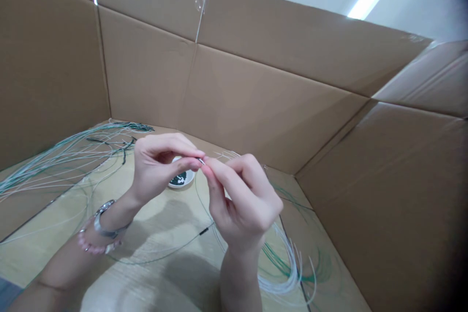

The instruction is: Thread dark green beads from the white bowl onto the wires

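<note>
The left hand (155, 168) and the right hand (245, 204) pinch one thin, shiny piece (201, 161) between closed fingertips, above a smooth, pale wood-like table (153, 226). Straight-edged, flat brown cardboard walls (256, 97) leave open room around them.

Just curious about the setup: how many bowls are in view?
1: a white bowl on the table, partly hidden behind the left hand. Others may be hidden too.

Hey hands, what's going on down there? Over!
Left hand and right hand pinching tiny thin silvery piece. Piece partly covered. Round white bowl of dark bits partly behind left hand.
</note>
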### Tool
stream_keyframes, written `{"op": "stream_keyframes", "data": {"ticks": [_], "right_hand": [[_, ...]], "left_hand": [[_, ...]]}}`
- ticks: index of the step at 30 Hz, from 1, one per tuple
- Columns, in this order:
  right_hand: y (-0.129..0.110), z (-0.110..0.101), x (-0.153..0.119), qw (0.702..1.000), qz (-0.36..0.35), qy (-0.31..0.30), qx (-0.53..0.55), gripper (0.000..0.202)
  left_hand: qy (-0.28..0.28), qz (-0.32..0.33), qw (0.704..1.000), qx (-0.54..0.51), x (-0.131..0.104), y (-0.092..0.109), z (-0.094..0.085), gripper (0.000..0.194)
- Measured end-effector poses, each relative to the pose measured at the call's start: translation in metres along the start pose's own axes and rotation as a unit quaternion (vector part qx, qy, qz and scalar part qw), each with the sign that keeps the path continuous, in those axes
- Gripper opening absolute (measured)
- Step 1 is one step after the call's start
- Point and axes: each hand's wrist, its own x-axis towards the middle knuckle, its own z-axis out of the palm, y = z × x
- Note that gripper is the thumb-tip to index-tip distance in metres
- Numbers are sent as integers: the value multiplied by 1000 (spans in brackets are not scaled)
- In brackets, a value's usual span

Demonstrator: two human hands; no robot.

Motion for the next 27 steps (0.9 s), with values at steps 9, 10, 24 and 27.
{"op": "stream_keyframes", "data": {"ticks": [9, 10, 24, 27], "right_hand": [[3, 3, 2, 1000, -4, 8, 25, 5], [2, 2, 2, 1000, -8, 4, 23, 5], [3, -3, 2, 1000, -26, -3, 4, 4], [3, -4, 2, 1000, -15, -16, 3, 8]], "left_hand": [[-11, -25, 997, -71, -3, -1, 2, 13], [-9, -18, 998, -61, -3, -1, 2, 13], [-42, 94, 984, 146, 5, 12, -10, 28], [-55, 101, 982, 151, 5, 14, -10, 30]]}}
